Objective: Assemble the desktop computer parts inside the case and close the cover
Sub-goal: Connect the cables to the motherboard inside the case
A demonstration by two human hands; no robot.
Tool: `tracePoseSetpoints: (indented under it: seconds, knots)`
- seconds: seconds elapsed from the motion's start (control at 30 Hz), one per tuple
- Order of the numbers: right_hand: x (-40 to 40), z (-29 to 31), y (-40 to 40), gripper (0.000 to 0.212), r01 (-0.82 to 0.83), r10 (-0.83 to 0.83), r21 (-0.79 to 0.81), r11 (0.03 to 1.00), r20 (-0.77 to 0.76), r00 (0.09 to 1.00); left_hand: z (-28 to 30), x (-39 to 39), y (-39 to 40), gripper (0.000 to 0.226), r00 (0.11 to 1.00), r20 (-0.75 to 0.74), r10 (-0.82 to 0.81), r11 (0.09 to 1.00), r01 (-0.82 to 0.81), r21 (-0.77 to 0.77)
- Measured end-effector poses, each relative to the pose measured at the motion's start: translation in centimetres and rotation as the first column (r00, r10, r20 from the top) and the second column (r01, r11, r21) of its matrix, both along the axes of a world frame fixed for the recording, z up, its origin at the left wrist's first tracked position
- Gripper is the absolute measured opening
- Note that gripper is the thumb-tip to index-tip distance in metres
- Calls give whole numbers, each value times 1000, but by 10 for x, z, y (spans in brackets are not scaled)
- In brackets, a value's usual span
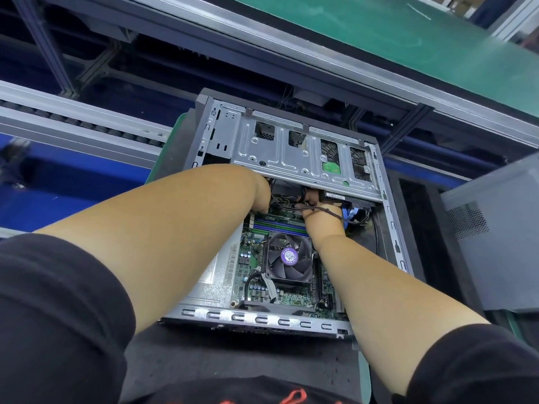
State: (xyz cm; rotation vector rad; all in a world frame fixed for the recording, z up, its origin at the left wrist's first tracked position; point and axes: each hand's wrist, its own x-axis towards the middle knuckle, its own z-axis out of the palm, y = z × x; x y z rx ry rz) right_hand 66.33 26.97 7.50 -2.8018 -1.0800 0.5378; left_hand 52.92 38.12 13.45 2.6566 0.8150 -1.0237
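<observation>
Green motherboard [248, 275], purple-labelled fan [288, 256]

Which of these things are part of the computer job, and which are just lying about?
Part of the job:
computer case
circuit board
cooling fan
metal drive cage
black wires
left hand
right hand
grey side cover

Just lying about:
green belt
roller track

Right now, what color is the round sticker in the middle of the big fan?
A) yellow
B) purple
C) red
B: the sticker at the hub of the dark fan on the green board looks purple with a pale centre.
</observation>
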Motion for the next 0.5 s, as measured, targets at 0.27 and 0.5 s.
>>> tracePoseSetpoints:
  seconds: [0.27, 0.5]
  knots:
    - [0, 2, 0, 38, 23, -21, 30, 999, -54, 998, -6, 3, 2, 47, 1000, -16, -2, 1000, 2, 6]
    - [5, 1, 9, 38, -136, 154, -236, 962, 57, 987, -4, -1, 1, 48, 999, -44, -26, 1000, 26, 1]
